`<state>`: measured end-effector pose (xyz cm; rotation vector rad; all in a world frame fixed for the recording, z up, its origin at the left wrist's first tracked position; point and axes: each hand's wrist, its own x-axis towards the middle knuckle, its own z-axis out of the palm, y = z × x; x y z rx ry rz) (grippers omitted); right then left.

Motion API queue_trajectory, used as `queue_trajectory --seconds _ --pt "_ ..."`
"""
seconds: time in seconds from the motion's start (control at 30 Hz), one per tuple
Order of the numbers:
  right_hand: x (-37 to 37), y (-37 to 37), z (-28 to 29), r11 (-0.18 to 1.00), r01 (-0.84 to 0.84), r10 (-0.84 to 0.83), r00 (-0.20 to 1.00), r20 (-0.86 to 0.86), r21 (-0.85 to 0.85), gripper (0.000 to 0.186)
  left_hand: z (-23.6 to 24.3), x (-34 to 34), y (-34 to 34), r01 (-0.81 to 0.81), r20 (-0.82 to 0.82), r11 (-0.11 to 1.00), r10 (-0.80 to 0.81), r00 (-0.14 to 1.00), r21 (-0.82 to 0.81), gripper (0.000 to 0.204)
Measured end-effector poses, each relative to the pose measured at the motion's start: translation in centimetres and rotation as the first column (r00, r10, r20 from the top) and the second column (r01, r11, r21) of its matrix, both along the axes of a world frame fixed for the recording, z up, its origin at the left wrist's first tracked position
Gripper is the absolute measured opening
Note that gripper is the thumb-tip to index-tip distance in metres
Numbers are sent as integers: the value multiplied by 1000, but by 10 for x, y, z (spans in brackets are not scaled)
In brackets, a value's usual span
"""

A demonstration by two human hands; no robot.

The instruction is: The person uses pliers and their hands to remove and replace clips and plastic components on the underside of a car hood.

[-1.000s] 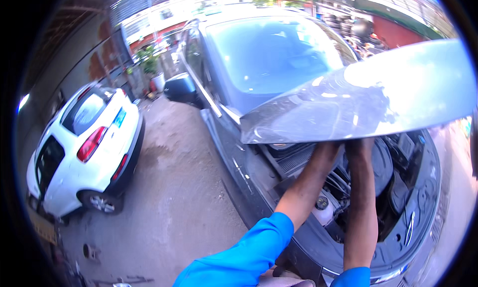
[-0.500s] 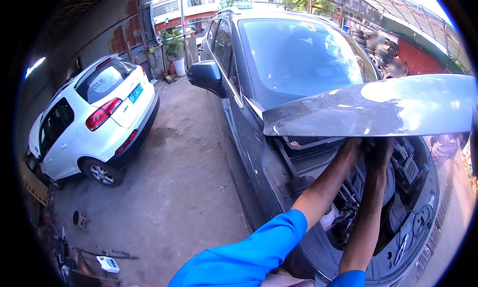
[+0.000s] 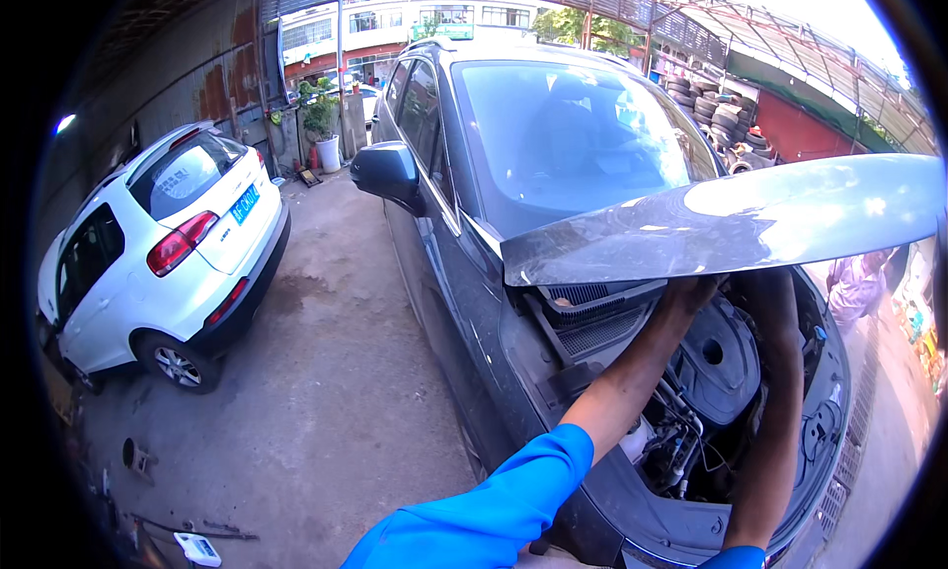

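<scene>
Both of my arms reach under the raised grey hood (image 3: pixel 632 235) of a dark car. My left hand (image 3: pixel 694 290) is up at the hood's lower edge, its fingers hidden behind the panel. To the right, my right hand (image 3: pixel 765 290) is in shadow under the same edge, and its fingers are hidden too. Whatever either hand touches or holds does not show. Between the forearms lies the black plastic engine cover (image 3: pixel 719 357) with a round hole. Hoses and metal lines (image 3: pixel 681 441) show below it, beside my left forearm.
A white car (image 3: pixel 188 243) is parked to the left on the concrete floor (image 3: pixel 326 411). The dark car's side mirror (image 3: pixel 387 171) juts out on its left. A white jug (image 3: pixel 197 549) lies at lower left. Stacked tyres (image 3: pixel 726 115) stand behind; a person (image 3: pixel 857 287) is at right.
My right hand has moved right, away from my left hand, baring the engine cover between them. The pliers on the front panel no longer show. The whole view has shifted slightly.
</scene>
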<state>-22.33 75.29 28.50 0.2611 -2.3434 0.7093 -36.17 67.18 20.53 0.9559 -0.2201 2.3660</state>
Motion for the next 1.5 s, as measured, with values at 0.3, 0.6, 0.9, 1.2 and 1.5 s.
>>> queue_trajectory --seconds 0.3,0.6,0.9,1.2,1.5 --pt "34 -6 19 870 285 -228 956 -183 402 29 -16 -4 33 -531 88 784 583 807 -323 31" --pt "39 -1 48 689 397 -266 917 -298 606 24 22 21 -11 -339 54 908 362 931 -245 30" --pt "26 10 40 656 380 -134 909 -395 653 24 19 22 -4 -207 276 954 264 924 -218 18" --pt "28 -4 44 599 407 -206 911 -358 689 23 33 34 -3 -222 328 947 292 899 -233 19" --pt "17 -32 35 424 550 -211 833 -512 720 18 38 37 -2 -170 244 971 208 947 -170 33"
